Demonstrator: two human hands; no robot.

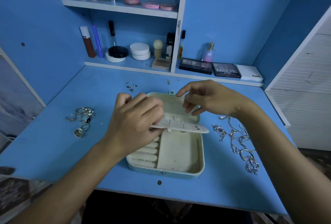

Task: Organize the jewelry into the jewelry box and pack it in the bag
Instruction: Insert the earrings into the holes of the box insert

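Observation:
An open cream jewelry box lies in the middle of the blue desk, with ring rolls on its left side and a bare compartment on its right. My left hand grips the left end of the box's earring flap, which is lifted level and has a few studs pushed through it. My right hand hovers over the lid with loosely bent fingers, and I cannot tell whether it holds anything. Several rings lie to the left, necklaces to the right, and loose earrings behind the box.
Shelves at the back of the desk carry makeup bottles, jars and eyeshadow palettes. One small earring lies alone behind the lid. A white slatted panel stands at the right. No bag is in view.

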